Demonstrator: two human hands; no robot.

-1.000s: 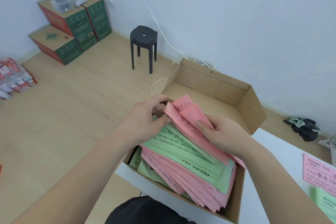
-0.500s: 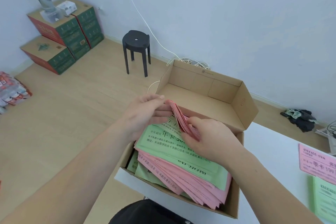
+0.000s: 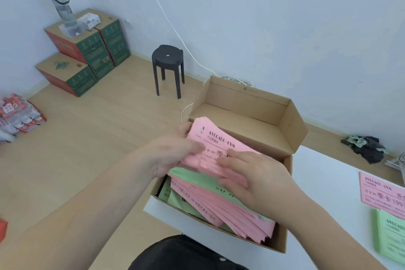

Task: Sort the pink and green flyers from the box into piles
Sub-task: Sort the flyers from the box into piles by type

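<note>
- A white table (image 3: 324, 182) in a wood-floored room carries the box (image 3: 282, 241).
- The pink bunch (image 3: 210, 142), edge-up a moment ago, now faces up above the box. The left hand (image 3: 175, 153) grips one end and the right hand (image 3: 252, 177) pinches the other.
- It looks ready for the pink pile (image 3: 381, 190), beside the green pile (image 3: 392, 234).
- The box still holds mixed flyers (image 3: 219, 204).

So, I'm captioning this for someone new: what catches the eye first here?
A bundle of pink flyers, gripped by the left hand with the right hand on it, above the open cardboard box of mixed pink and green sheets. At the right edge of the white table lie a pink pile and, nearer, a green pile.
</note>
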